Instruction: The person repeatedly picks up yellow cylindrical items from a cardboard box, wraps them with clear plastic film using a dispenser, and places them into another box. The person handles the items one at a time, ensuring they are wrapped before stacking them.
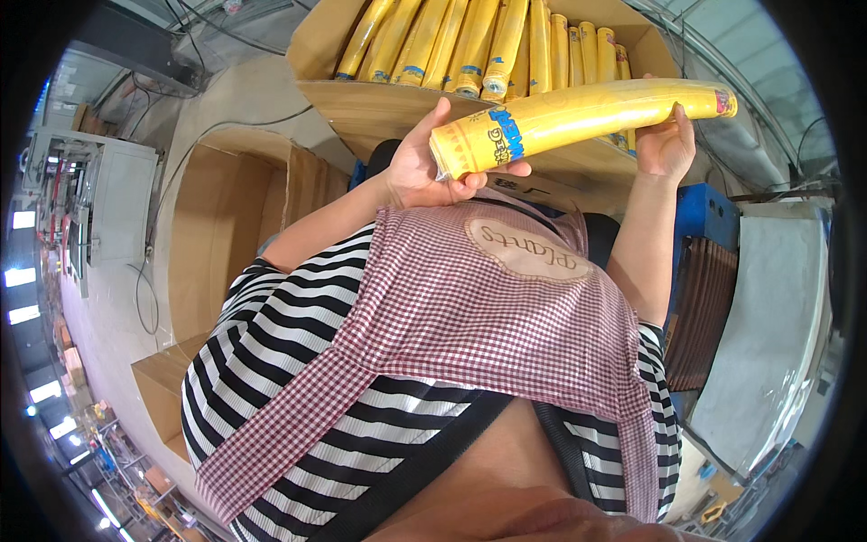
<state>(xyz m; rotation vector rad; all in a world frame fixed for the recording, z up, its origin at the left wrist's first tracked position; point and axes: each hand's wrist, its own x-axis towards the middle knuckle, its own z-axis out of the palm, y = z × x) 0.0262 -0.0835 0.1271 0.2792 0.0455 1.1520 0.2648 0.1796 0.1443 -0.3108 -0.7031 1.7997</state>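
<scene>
A long yellow roll in clear plastic wrap [587,119], with blue printing near its left end, lies across both my hands in front of my apron. My left hand [423,163] cradles its left end from below, thumb up behind it and fingertips showing under it. At the other end, my right hand [666,144] grips it from beneath, with a finger on its near side. Just beyond stands an open cardboard box [361,104] with many similar yellow rolls [470,45] packed upright in rows.
To my left is another open cardboard box [226,199], with brown flaps [163,397] nearer me. A blue crate [709,217] and a pale grey panel [768,325] stand at my right. Cables [144,298] run over the floor, and white machinery [117,199] stands far left.
</scene>
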